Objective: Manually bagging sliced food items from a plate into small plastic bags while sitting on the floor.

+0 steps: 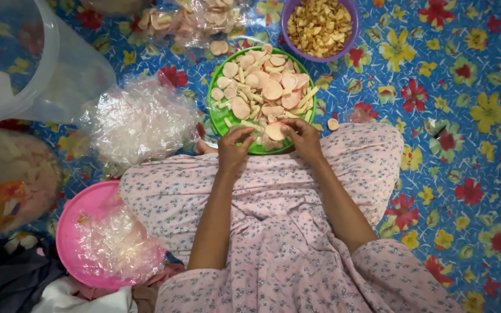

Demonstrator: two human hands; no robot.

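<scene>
Floral blue mat (465, 87) underneath, person seated w/ pink dress over lap. Green plate (218, 119) of pale crackers sits at knees. Left hand (233, 149) fingers pinched narrow at plate's near rim; contents not discernible. Right hand (304, 136) grips one pinkish round cracker (275, 131). Purple bowl (320, 26) cut off at top edge. Pink plate (82, 208) partly hidden under crumpled plastic bag (117, 240).
</scene>
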